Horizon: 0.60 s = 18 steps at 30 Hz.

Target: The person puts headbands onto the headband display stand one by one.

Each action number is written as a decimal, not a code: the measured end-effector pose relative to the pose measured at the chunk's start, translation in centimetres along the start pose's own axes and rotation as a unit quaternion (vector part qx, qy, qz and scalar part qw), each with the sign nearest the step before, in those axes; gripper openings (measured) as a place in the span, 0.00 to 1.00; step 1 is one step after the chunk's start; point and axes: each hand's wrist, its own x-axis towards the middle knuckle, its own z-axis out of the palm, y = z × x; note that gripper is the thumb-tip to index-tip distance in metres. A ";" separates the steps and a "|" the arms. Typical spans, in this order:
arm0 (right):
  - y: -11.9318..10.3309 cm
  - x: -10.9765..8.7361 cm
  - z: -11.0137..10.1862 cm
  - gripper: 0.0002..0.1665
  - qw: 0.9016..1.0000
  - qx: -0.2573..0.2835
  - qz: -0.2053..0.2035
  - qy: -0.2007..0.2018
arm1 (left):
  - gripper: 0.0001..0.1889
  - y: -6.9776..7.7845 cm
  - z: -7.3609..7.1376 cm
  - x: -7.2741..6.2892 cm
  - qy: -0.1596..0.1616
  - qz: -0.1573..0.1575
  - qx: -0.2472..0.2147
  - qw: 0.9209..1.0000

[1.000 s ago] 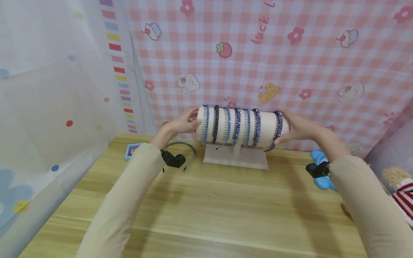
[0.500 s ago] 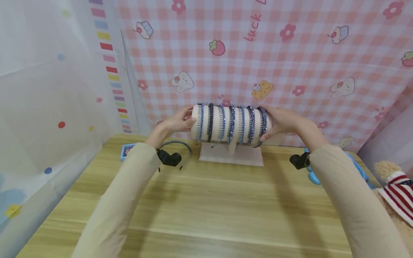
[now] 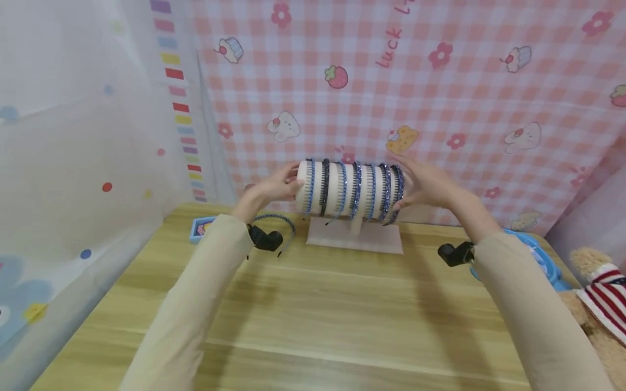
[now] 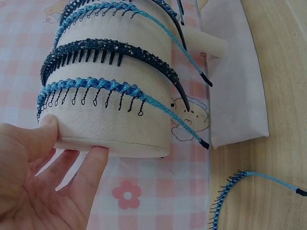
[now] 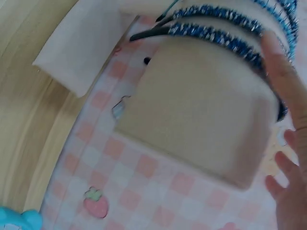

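Note:
A pale cylindrical headband stand carries several blue and black headbands side by side. At its left end my left hand grips the roll, thumb on the curved side and fingers at the end face, beside a blue braided headband. At the right, my right hand is spread around the rightmost sparkly dark-blue headband. Its thumb touches this headband low down, while the index finger stands above it. In the right wrist view the other fingers are off the roll. Bare roll shows to the right of that headband.
Another blue headband lies on the wooden table behind the left wrist. Nearby is a small blue box. On the right are a blue plastic item and a plush toy in stripes. A checked cloth hangs behind.
The rightmost headband has slid left along the roll with my right hand, close against its neighbour. My right index finger has since lifted from it. The left hand keeps its place on the roll.

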 end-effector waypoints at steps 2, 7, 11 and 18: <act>-0.5 -0.2 0.1 0.67 0.999 0.005 -0.024 0.036 | 0.31 -0.1 0.1 0.1 0.002 0.000 -0.006 1.000; -3.0 -0.6 1.2 0.50 0.984 -0.006 -0.117 0.131 | 0.31 0.1 -0.2 0.1 0.005 0.001 -0.009 1.000; -5.9 -0.4 4.1 0.28 0.958 0.046 -0.212 0.188 | 0.31 0.1 -0.2 0.1 0.009 -0.003 -0.015 1.000; -10.8 1.7 11.7 0.15 0.972 0.193 -0.131 -0.025 | 0.30 -0.1 0.1 0.1 0.007 0.000 -0.014 1.000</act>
